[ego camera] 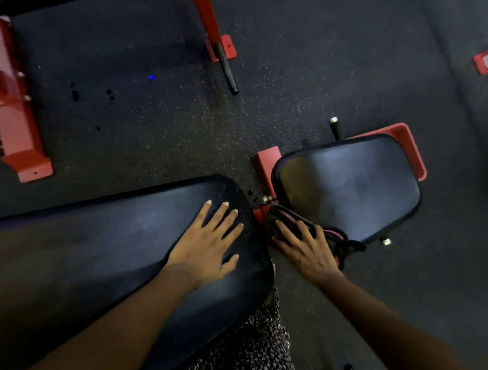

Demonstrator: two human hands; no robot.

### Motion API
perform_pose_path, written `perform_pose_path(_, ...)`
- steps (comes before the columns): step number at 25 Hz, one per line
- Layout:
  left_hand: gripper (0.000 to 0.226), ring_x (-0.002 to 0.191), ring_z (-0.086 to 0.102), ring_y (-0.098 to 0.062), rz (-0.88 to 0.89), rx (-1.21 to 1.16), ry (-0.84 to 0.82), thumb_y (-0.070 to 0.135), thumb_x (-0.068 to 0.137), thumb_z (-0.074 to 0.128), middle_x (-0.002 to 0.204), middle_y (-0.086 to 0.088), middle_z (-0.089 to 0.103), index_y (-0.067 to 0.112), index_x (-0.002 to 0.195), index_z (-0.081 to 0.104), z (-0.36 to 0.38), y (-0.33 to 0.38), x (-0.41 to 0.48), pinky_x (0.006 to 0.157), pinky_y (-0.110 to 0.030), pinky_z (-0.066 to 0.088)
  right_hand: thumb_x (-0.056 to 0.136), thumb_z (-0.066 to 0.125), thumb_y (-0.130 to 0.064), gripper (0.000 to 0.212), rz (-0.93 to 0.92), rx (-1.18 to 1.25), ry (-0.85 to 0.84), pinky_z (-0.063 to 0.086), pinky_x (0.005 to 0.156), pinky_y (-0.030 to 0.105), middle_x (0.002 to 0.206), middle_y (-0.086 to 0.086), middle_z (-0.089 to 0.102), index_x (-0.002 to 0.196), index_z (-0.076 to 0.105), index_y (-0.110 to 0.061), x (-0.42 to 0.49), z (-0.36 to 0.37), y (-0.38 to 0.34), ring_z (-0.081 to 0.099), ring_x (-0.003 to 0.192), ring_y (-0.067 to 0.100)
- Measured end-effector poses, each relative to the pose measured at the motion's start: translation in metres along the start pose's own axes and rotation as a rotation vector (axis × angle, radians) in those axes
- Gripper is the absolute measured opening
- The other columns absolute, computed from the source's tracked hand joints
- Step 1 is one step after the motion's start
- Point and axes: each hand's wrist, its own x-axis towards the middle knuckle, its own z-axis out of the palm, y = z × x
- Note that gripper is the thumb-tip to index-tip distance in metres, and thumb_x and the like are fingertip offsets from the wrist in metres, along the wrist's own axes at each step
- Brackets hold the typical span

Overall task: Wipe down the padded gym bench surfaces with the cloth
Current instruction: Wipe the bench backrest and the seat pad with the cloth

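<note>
"Bench pads, left to right: what rests on the long bench pad (pixel 104 247)?"
"Left hand (pixel 205 245), palm flat near the pad's right end, fingers straight and spread, holding nothing."
"And in the gap beside it?"
"Cloth (pixel 343 242), dark with a pink edge, bunched against the near-left edge of the seat pad (pixel 351 185). Right hand (pixel 307 251) presses on it, fingers splayed. Red frame (pixel 267 163) shows behind the gap."
</note>
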Motion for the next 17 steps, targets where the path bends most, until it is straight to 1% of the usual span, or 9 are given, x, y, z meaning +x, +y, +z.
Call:
perform_pose_path(3, 0.066, 0.144, -0.013, -0.028, 0.001, -0.032, -0.02, 0.053, 0.093, 0.016, 0.157, -0.009, -0.004, 0.02, 0.148, 0.002, -0.004, -0.001, 0.001, 0.112, -0.05, -0.019, 0.068, 0.069, -0.041, 0.05, -0.125, -0.068, 0.047, 0.035, 0.084, 0.048, 0.139, 0.004, 0.047, 0.117, 0.062, -0.034, 0.046, -0.034, 0.024, 0.038, 0.114, 0.036)
perform_pose_path(5, 0.066, 0.145, -0.008, -0.029, -0.015, -0.041, -0.017, 0.053, 0.091, 0.016, 0.157, -0.01, 0.002, 0.02, 0.148, 0.009, -0.003, 0.0, 0.002, 0.113, -0.05, -0.018, 0.082, 0.054, -0.041, 0.044, -0.21, -0.112, 0.001, 0.033, 0.091, 0.05, 0.145, 0.005, 0.041, 0.125, 0.055, -0.033, 0.083, -0.049, 0.04, 0.035, 0.122, 0.037)
perform_pose_path(8, 0.065, 0.144, 0.013, -0.029, -0.013, -0.037, -0.086, 0.054, 0.088, 0.017, 0.153, -0.008, 0.024, 0.022, 0.143, 0.031, -0.003, -0.004, 0.001, 0.115, -0.051, -0.005, 0.067, 0.069, -0.053, 0.044, -0.176, -0.072, -0.068, 0.038, 0.085, 0.044, 0.13, 0.003, 0.056, 0.109, 0.066, -0.037, 0.128, -0.073, 0.061, 0.045, 0.11, 0.034)
perform_pose_path(10, 0.059, 0.136, 0.037, -0.025, -0.088, -0.111, -0.014, 0.053, 0.088, 0.025, 0.14, -0.005, 0.049, 0.022, 0.13, 0.052, -0.002, 0.002, 0.004, 0.112, -0.046, 0.011, 0.078, 0.058, -0.054, 0.05, -0.142, 0.001, -0.122, 0.036, 0.093, 0.047, 0.141, 0.005, 0.042, 0.124, 0.053, -0.035, 0.15, -0.076, 0.079, 0.04, 0.12, 0.034)
perform_pose_path(11, 0.056, 0.132, 0.042, -0.022, -0.165, -0.199, 0.049, 0.052, 0.088, 0.027, 0.135, -0.003, 0.054, 0.022, 0.125, 0.057, -0.004, 0.008, 0.009, 0.112, -0.045, 0.014, 0.085, 0.05, -0.054, 0.053, -0.128, 0.057, -0.13, 0.032, 0.098, 0.049, 0.146, 0.005, 0.032, 0.133, 0.044, -0.034, 0.159, -0.074, 0.089, 0.033, 0.126, 0.034)
perform_pose_path(12, 0.057, 0.133, 0.042, -0.02, -0.256, -0.337, 0.085, 0.052, 0.087, 0.026, 0.135, -0.002, 0.054, 0.023, 0.126, 0.055, -0.008, 0.016, 0.019, 0.114, -0.041, 0.011, 0.088, 0.044, -0.054, 0.055, -0.116, 0.1, -0.148, 0.03, 0.1, 0.049, 0.147, 0.006, 0.028, 0.137, 0.038, -0.033, 0.166, -0.072, 0.098, 0.031, 0.128, 0.034)
perform_pose_path(14, 0.066, 0.139, 0.029, -0.017, -0.433, -0.618, 0.187, 0.057, 0.085, 0.019, 0.145, 0.0, 0.04, 0.024, 0.137, 0.041, -0.021, 0.036, 0.051, 0.118, -0.032, 0.004, 0.088, 0.041, -0.055, 0.056, -0.127, 0.17, -0.167, 0.032, 0.099, 0.047, 0.144, 0.006, 0.033, 0.139, 0.035, -0.031, 0.175, -0.075, 0.115, 0.033, 0.127, 0.034)
perform_pose_path(15, 0.068, 0.14, 0.025, -0.016, -0.507, -0.754, 0.207, 0.058, 0.085, 0.019, 0.148, 0.001, 0.034, 0.024, 0.141, 0.034, -0.026, 0.046, 0.073, 0.118, -0.029, 0.005, 0.088, 0.041, -0.055, 0.056, -0.135, 0.215, -0.167, 0.033, 0.098, 0.046, 0.141, 0.007, 0.036, 0.139, 0.036, -0.031, 0.177, -0.072, 0.124, 0.035, 0.126, 0.034)
perform_pose_path(17, 0.063, 0.139, 0.027, -0.017, -0.629, -1.006, 0.218, 0.053, 0.091, 0.032, 0.149, -0.001, 0.03, 0.021, 0.145, 0.025, -0.033, 0.058, 0.121, 0.117, -0.032, 0.019, 0.089, 0.04, -0.055, 0.055, -0.119, 0.303, -0.191, 0.035, 0.097, 0.044, 0.137, 0.009, 0.041, 0.138, 0.037, -0.03, 0.179, -0.066, 0.143, 0.039, 0.125, 0.033)
